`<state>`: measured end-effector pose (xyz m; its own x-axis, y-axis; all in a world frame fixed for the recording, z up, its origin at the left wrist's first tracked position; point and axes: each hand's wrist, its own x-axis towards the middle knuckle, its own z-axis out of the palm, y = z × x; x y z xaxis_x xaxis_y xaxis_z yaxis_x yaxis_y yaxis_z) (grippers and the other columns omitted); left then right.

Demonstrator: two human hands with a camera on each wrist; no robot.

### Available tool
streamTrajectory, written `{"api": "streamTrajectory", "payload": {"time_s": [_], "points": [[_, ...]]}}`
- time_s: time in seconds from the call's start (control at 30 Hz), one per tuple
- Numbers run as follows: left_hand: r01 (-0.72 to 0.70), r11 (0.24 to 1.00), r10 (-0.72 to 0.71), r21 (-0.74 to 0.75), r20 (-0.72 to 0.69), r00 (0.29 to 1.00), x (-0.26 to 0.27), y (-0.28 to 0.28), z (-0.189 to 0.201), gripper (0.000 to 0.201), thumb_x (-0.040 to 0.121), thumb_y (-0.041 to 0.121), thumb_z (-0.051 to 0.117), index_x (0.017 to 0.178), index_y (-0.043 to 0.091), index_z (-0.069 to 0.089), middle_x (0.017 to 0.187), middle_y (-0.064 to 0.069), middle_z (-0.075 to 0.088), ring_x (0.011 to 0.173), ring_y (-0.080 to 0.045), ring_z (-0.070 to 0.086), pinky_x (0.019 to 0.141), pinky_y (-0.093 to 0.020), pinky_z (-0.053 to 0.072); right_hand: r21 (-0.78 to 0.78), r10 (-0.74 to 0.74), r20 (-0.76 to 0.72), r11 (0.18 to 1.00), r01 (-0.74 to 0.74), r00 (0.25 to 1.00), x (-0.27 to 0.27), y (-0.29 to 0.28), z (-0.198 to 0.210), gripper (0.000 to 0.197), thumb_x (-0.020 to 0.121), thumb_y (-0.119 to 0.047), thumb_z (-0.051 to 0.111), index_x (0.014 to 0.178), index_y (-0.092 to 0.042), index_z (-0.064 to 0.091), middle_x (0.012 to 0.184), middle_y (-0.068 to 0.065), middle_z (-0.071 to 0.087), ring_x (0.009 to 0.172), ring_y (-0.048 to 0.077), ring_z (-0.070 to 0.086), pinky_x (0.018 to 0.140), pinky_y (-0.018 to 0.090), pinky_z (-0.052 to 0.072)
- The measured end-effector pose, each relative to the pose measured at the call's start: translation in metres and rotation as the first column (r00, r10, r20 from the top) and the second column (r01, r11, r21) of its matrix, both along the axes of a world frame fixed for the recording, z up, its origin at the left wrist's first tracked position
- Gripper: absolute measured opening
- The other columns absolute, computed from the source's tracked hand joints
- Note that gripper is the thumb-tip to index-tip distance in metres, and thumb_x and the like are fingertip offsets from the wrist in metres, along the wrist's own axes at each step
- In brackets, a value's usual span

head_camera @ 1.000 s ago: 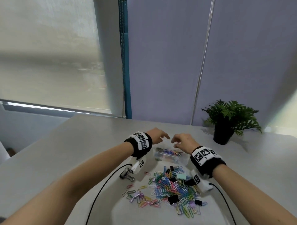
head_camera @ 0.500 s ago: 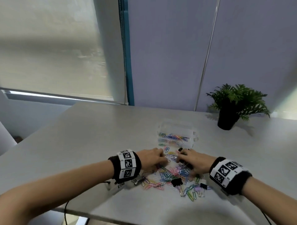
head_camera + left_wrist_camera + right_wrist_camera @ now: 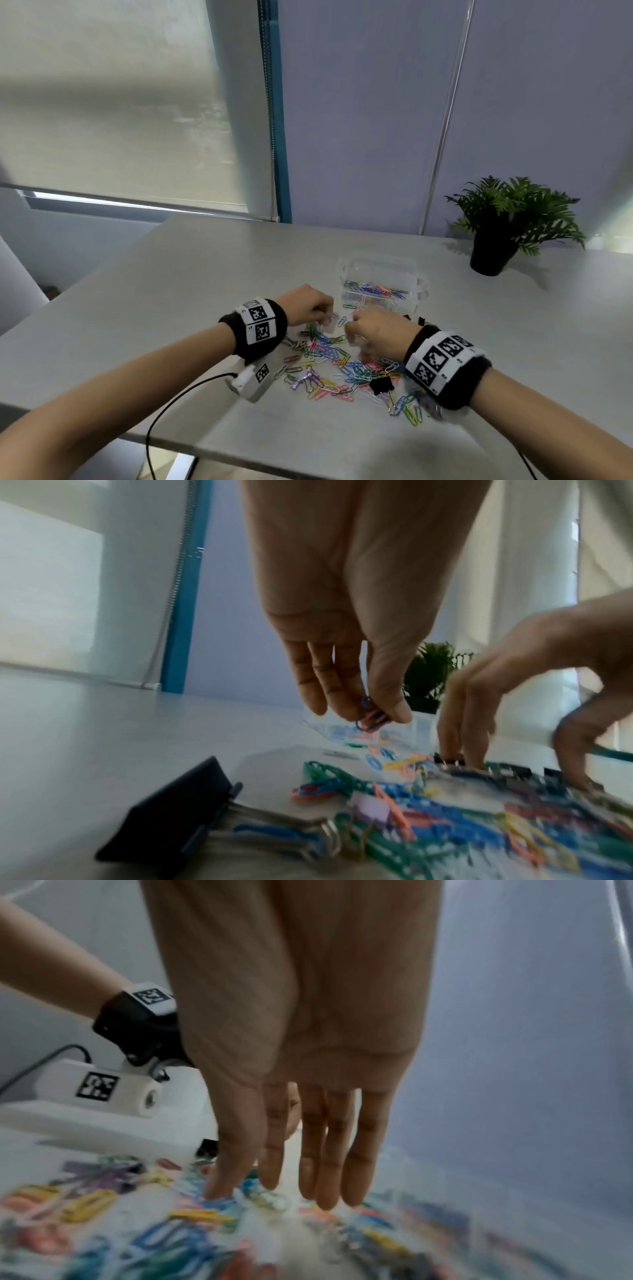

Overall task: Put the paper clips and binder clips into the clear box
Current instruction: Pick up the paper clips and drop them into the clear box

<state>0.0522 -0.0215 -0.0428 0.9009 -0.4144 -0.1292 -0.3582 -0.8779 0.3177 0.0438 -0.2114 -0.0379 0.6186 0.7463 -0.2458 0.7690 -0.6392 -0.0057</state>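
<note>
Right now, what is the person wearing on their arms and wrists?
Both arms are bare, with no sleeves. The left hand and right hand have no gloves. Each wrist has a black wristband: the left wristband and right wristband carry white panels with black square-pattern markers. Under the left wrist hangs a small white camera box with its own marker and a thin black cable.

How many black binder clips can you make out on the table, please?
2 for certain: one black binder clip at the pile's near edge, a second at its left edge. Dark shapes by the right hand may be more, and the pile may hide others.
</note>
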Motion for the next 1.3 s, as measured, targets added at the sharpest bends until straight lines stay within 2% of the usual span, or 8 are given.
{"api": "streamTrajectory", "payload": {"time_s": [0.1,0.23,0.43,0.63,0.8,1.1,1.2,1.3], "points": [[-0.122,0.977,0.113,-0.176,-0.062,0.992,0.001,0.009,0.006,0.005,0.088,0.009,0.058,0.091,0.005,0.060,0.086,-0.013,0.068,0.068,-0.018,0.065,0.063,-0.016,0.049,-0.082,-0.041,-0.121,0.996,0.031,0.992,-0.008,0.015,-0.012,0.055,0.075,-0.036,0.072,0.117,-0.011,0.046,0.117,0.009,0.050,0.105,0.029,0.051,0.078,0.038,0.043],[-0.272,0.900,0.202,-0.340,-0.226,0.953,-0.002,0.020,0.008,0.012,0.090,0.004,0.055,0.080,0.011,0.050,0.075,-0.007,0.061,0.049,-0.005,0.061,0.047,-0.017,0.051,0.044,-0.064,-0.243,0.996,0.076,0.968,0.003,0.022,-0.016,0.027,0.075,-0.010,0.072,0.092,-0.014,0.052,0.086,0.002,0.054,0.078,0.018,0.048,0.062,0.029,0.037],[-0.354,0.833,0.197,-0.425,-0.369,0.908,-0.006,0.025,0.013,0.015,0.090,0.003,0.054,0.099,0.014,0.052,0.078,-0.004,0.065,0.055,-0.006,0.060,0.046,-0.018,0.050,0.243,-0.138,-0.430,0.934,0.262,0.892,0.017,0.011,-0.011,0.023,0.072,-0.004,0.074,0.092,-0.011,0.064,0.076,0.001,0.060,0.062,0.005,0.052,0.050,0.008,0.037],[-0.430,0.679,0.052,-0.595,-0.546,0.836,-0.001,0.021,0.018,0.022,0.088,-0.001,0.057,0.107,0.008,0.060,0.079,-0.002,0.071,0.067,-0.007,0.068,0.064,-0.020,0.058,0.474,-0.141,-0.655,0.688,0.549,0.742,0.026,-0.010,-0.003,0.021,0.079,0.008,0.064,0.074,-0.012,0.064,0.069,0.006,0.065,0.053,0.007,0.065,0.053,0.019,0.054],[-0.478,0.584,-0.035,-0.656,-0.609,0.793,0.006,0.010,0.019,0.018,0.093,-0.003,0.048,0.103,0.006,0.060,0.076,0.000,0.074,0.068,-0.008,0.070,0.068,-0.018,0.058,0.461,-0.128,-0.744,0.612,0.642,0.656,0.036,-0.025,-0.001,0.023,0.080,0.015,0.058,0.073,-0.006,0.063,0.060,0.007,0.065,0.049,0.010,0.065,0.050,0.020,0.055],[-0.287,0.816,0.238,-0.501,-0.160,0.958,0.071,-0.037,0.046,0.020,0.086,-0.002,0.058,0.105,-0.006,0.064,0.074,-0.009,0.065,0.059,-0.008,0.060,0.058,-0.016,0.053,0.521,-0.134,-0.808,0.293,0.802,0.574,0.065,-0.051,0.013,0.018,0.082,0.017,0.054,0.072,0.003,0.058,0.056,0.013,0.064,0.041,0.016,0.062,0.045,0.022,0.054],[-0.280,0.904,0.234,-0.322,-0.172,0.957,0.084,-0.053,0.043,0.027,0.087,0.012,0.061,0.113,0.002,0.064,0.101,-0.020,0.067,0.076,-0.020,0.062,0.067,-0.022,0.053,0.584,-0.161,-0.776,0.179,0.792,0.609,0.079,-0.048,0.026,0.018,0.081,0.018,0.054,0.071,0.003,0.057,0.064,0.018,0.060,0.038,0.014,0.061,0.042,0.020,0.052],[-0.238,0.955,0.217,-0.175,-0.131,0.967,0.080,-0.057,0.041,0.032,0.087,0.024,0.063,0.117,0.012,0.065,0.120,-0.014,0.064,0.106,-0.027,0.061,0.082,-0.026,0.047,0.643,-0.251,-0.692,0.210,0.736,0.676,0.095,-0.044,0.034,0.016,0.081,0.016,0.056,0.072,0.003,0.056,0.064,0.016,0.059,0.035,0.010,0.058,0.041,0.020,0.052]]}}
